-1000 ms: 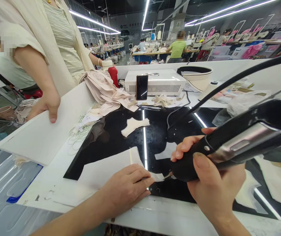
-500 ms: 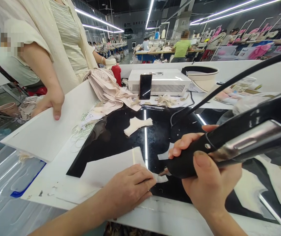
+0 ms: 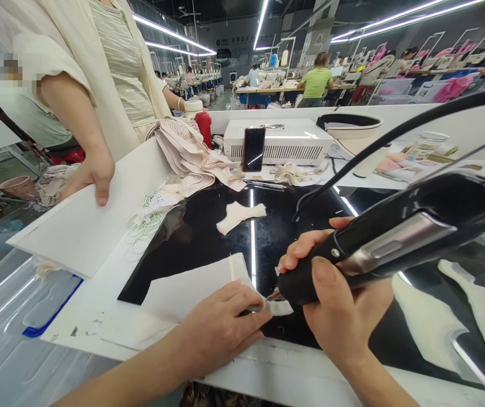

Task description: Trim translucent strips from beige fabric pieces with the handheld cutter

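Observation:
My right hand [image 3: 340,288] is wrapped round a black handheld tool [image 3: 386,243] with a silver lever and a cable. Its metal tip is by the fingertips of my left hand [image 3: 225,322]. That hand lies over the right part of a white sheet [image 3: 191,285], fingers bent together around something thin and dark, mostly hidden. A small pale strip [image 3: 280,308] sticks out past those fingers under the tool tip. Beyond them, a cream fabric piece [image 3: 240,216] lies on the black glossy surface [image 3: 208,243].
A person's hand [image 3: 94,175] rests on the white side panel [image 3: 68,232] at left. Behind are piled fabric [image 3: 195,150], a phone [image 3: 254,150] and a white box [image 3: 285,141]. Cream pieces [image 3: 429,328] lie at right.
My right hand and the tool have moved left, bringing the tip closer to my left fingers. The view has shifted slightly; my left hand stays at the sheet.

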`<state>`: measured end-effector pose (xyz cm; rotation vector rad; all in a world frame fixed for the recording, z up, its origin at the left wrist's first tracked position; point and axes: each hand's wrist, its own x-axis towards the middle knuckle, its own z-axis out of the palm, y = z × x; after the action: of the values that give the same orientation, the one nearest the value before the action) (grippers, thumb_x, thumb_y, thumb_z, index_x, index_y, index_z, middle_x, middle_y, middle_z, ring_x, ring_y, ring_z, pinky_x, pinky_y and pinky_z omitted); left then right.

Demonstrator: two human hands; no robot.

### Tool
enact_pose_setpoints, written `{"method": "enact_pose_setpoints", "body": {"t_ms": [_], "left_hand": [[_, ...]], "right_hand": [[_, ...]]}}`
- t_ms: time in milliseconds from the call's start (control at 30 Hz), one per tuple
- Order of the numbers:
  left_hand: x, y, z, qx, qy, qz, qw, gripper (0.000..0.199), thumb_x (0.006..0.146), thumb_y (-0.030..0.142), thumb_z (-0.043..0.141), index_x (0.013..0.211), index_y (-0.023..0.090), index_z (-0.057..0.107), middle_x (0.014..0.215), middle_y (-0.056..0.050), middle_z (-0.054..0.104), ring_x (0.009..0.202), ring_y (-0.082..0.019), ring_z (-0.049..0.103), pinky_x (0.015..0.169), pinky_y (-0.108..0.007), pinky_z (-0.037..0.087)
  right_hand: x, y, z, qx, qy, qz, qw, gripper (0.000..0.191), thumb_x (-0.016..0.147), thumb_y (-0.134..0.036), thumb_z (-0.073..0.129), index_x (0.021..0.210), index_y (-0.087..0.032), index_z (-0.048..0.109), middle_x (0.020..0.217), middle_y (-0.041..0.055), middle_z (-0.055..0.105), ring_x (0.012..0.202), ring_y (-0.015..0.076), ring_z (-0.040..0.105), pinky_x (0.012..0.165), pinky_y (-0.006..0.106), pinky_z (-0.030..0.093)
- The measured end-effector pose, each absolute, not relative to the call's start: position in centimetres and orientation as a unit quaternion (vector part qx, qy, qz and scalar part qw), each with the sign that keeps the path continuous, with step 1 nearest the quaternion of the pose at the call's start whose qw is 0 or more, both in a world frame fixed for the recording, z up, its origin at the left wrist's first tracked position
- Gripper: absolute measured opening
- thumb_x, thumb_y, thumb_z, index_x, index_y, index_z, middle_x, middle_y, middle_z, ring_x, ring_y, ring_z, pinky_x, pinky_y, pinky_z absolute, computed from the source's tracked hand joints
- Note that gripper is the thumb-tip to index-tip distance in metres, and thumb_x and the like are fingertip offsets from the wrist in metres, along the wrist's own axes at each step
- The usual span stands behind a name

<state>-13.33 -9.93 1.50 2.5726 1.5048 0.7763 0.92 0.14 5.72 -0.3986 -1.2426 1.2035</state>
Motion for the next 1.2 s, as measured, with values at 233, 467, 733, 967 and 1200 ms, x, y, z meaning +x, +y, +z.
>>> {"method": "enact_pose_setpoints", "body": {"t_ms": [233,467,733,967,1200], "left_hand": [[-13.4,-10.1,1.5,0.835,0.491,0.247,0.026,0.021,0.102,0.021,0.055,0.121,0.016,0.063,0.109,-0.010,0.066,0.105,-0.021,0.063,0.102,-0.039,0.056],[-13.6,-10.2,1.3,0.835,0.495,0.236,0.035,0.020,0.100,0.018,0.057,0.119,0.014,0.063,0.109,-0.010,0.065,0.103,-0.022,0.062,0.094,-0.038,0.059],[-13.6,-10.2,1.4,0.837,0.491,0.241,0.030,0.020,0.101,0.018,0.055,0.120,0.014,0.063,0.110,-0.010,0.066,0.108,-0.022,0.062,0.100,-0.037,0.057],[-13.9,-10.2,1.3,0.839,0.484,0.246,0.039,0.023,0.102,0.020,0.054,0.123,0.013,0.062,0.114,-0.011,0.067,0.110,-0.022,0.062,0.106,-0.041,0.054],[-13.9,-10.1,1.5,0.839,0.485,0.243,0.047,0.023,0.104,0.021,0.053,0.124,0.014,0.062,0.115,-0.011,0.067,0.112,-0.023,0.062,0.106,-0.042,0.054]], "right_hand": [[2.3,0.5,6.5,-0.178,-0.525,0.511,0.657,0.037,0.086,-0.030,0.078,0.118,-0.028,0.058,0.082,-0.0029,0.065,0.063,0.0164,0.062,0.058,0.034,0.055],[2.6,0.8,5.9,-0.180,-0.519,0.517,0.657,0.041,0.084,-0.033,0.080,0.118,-0.028,0.059,0.081,-0.0027,0.065,0.062,0.0168,0.061,0.058,0.035,0.053],[2.3,0.6,5.6,-0.199,-0.527,0.511,0.649,0.038,0.087,-0.031,0.077,0.118,-0.029,0.056,0.081,-0.0026,0.065,0.063,0.0181,0.061,0.060,0.039,0.054],[2.3,-0.3,6.1,-0.170,-0.524,0.527,0.647,0.037,0.087,-0.034,0.076,0.119,-0.029,0.058,0.081,-0.0019,0.063,0.064,0.0182,0.061,0.059,0.038,0.054],[1.8,-0.6,6.0,-0.145,-0.528,0.543,0.637,0.038,0.088,-0.034,0.076,0.120,-0.028,0.056,0.082,-0.0017,0.064,0.064,0.0173,0.062,0.054,0.034,0.055]]}}
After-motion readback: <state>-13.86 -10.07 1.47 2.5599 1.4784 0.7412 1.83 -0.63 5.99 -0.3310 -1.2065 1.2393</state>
